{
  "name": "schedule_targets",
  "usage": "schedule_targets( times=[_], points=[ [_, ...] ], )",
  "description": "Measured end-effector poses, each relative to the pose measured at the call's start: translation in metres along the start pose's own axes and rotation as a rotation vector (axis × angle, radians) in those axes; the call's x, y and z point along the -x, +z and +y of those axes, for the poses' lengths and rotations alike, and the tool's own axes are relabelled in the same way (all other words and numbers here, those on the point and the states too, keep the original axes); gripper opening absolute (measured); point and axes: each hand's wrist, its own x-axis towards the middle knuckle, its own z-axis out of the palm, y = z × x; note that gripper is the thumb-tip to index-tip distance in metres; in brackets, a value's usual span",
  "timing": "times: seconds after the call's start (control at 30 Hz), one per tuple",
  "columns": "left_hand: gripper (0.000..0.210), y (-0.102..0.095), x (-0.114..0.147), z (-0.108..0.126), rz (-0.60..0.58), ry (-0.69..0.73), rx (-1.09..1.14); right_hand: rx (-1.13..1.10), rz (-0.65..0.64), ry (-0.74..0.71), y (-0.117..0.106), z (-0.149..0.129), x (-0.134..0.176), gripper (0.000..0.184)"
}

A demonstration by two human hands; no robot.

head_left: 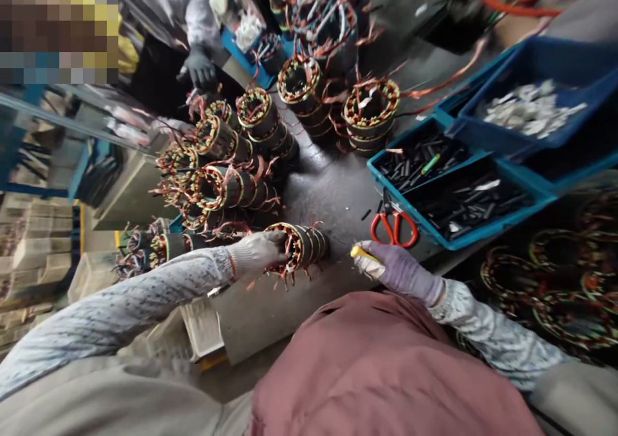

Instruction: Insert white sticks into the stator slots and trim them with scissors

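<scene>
My left hand (261, 254), in a white knit glove, grips the left end of a motor stator (309, 246). The stator lies on its side on the grey table, its copper windings facing left and short wire ends sticking out. Part of its near face is covered by my fingers. To the right, my gloved right hand (396, 270) is closed around a screwdriver (363, 254) with a yellow handle. Its thin shaft points left toward the stator, apart from it. Just beyond that hand, red-handled scissors (393, 228) rest on the table against a blue tray.
Several wound stators (232, 188) are stacked at the back left. Blue trays (454, 239) with black sleeve pieces sit at the right, below a blue bin (526, 136) of white pieces. A co-worker's gloved hand (199, 69) is across the table. More windings (570, 301) lie lower right.
</scene>
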Motion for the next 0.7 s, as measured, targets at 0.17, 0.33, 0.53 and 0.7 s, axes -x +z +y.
schedule_targets(
  times=[0.17,0.33,0.53,0.7],
  points=[
    [0.057,-0.034,0.046,0.019,-0.134,-0.106,0.246,0.289,-0.099,-0.090,0.000,-0.005,-0.004,0.037],
    [0.085,-0.022,0.016,0.060,-0.155,-0.524,0.313,0.512,-0.144,-0.055,-0.002,-0.021,-0.012,0.044],
    [0.066,0.017,-0.008,0.072,-0.135,-0.588,0.187,0.533,-0.183,-0.084,-0.004,-0.026,-0.010,0.046],
    [0.061,0.023,0.013,0.059,-0.157,-0.373,0.124,0.445,-0.274,-0.093,0.005,-0.022,0.006,0.047]
  ],
)
